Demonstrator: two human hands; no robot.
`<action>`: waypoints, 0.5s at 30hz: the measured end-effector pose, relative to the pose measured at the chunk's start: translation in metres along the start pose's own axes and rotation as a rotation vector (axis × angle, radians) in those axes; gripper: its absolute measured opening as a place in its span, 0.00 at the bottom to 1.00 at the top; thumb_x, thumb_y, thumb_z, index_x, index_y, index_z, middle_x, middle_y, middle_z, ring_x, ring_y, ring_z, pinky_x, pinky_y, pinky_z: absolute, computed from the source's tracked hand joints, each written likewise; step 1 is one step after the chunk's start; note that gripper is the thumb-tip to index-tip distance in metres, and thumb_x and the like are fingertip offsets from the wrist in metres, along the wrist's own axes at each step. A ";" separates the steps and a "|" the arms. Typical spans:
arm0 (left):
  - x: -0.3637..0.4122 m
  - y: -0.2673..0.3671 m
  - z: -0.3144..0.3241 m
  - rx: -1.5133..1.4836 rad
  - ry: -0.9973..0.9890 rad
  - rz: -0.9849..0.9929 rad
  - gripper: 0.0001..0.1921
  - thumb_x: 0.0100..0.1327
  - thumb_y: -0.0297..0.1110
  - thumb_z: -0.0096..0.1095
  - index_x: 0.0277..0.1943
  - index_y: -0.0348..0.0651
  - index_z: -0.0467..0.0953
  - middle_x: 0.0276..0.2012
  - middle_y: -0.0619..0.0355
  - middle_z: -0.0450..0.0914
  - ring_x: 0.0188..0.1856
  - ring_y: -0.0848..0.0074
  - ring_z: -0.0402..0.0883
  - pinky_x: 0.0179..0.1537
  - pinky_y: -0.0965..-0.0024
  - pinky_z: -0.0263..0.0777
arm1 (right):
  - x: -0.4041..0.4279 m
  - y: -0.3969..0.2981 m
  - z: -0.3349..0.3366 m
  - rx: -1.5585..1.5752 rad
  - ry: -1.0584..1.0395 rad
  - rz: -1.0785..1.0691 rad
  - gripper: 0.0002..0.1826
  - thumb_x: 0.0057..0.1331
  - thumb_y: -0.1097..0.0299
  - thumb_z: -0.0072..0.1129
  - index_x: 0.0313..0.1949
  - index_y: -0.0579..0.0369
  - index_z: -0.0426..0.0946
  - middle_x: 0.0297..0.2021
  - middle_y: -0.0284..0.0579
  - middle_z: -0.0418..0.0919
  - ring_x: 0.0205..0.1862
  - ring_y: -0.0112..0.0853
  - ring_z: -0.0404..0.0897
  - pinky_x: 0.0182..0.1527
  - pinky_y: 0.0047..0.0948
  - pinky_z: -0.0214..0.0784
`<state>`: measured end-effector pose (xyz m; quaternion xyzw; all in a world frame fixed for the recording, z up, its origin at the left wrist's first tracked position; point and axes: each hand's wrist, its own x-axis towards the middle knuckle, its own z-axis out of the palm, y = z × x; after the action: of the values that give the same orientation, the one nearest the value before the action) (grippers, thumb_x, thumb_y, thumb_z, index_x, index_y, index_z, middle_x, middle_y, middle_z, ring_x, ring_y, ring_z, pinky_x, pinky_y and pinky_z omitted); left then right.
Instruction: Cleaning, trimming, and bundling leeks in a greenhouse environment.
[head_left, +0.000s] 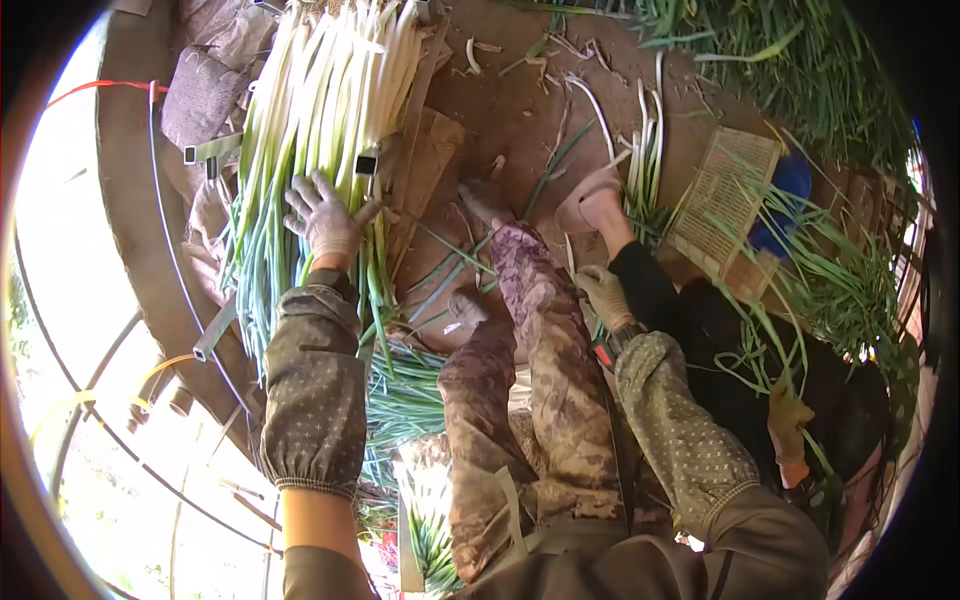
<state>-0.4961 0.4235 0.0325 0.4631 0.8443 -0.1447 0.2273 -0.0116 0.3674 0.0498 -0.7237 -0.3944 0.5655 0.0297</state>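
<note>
My left hand (326, 221), in a pale work glove, lies palm down with fingers spread on a thick layer of green onions (315, 120). Their white stems point away from me and their green leaves hang towards me. Square metal tube posts (366, 164) of a rack stand at the sides of the layer. My right hand (604, 294), also gloved, is curled beside my right knee. A thin pale onion stalk (570, 253) sticks out past its fingers, and some green shows below the hand. The palm side is hidden.
Close on my right sits a co-worker, whose gloved hand (787, 424) is near loose green leaves. A yellow plastic crate (724, 195), a blue object (784, 199) and a large leaf heap (810, 82) lie beyond. Several onions (646, 146) and peeled scraps lie on the dirt floor (517, 105).
</note>
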 end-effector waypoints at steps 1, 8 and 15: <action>-0.011 0.001 -0.004 -0.013 0.006 0.007 0.64 0.55 0.69 0.73 0.82 0.38 0.45 0.82 0.36 0.43 0.83 0.40 0.41 0.75 0.28 0.41 | -0.020 0.007 -0.006 0.031 0.008 0.068 0.14 0.72 0.62 0.61 0.42 0.63 0.83 0.31 0.39 0.82 0.35 0.24 0.78 0.40 0.29 0.70; -0.140 0.023 -0.035 -0.210 0.308 0.175 0.42 0.68 0.54 0.66 0.77 0.39 0.60 0.78 0.39 0.58 0.80 0.42 0.52 0.75 0.38 0.50 | -0.151 0.081 -0.046 0.057 -0.100 0.211 0.16 0.71 0.60 0.60 0.44 0.62 0.85 0.32 0.40 0.84 0.33 0.30 0.80 0.39 0.30 0.72; -0.284 0.070 -0.010 -0.571 -0.262 0.383 0.11 0.69 0.42 0.65 0.44 0.44 0.84 0.39 0.45 0.86 0.44 0.49 0.86 0.45 0.49 0.78 | -0.168 0.110 -0.076 -0.451 0.116 0.143 0.16 0.68 0.55 0.62 0.42 0.55 0.87 0.36 0.54 0.87 0.35 0.49 0.86 0.40 0.46 0.77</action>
<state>-0.3062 0.2616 0.1854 0.5081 0.7126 0.0839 0.4764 0.1033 0.2215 0.1571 -0.7695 -0.4559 0.4213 -0.1501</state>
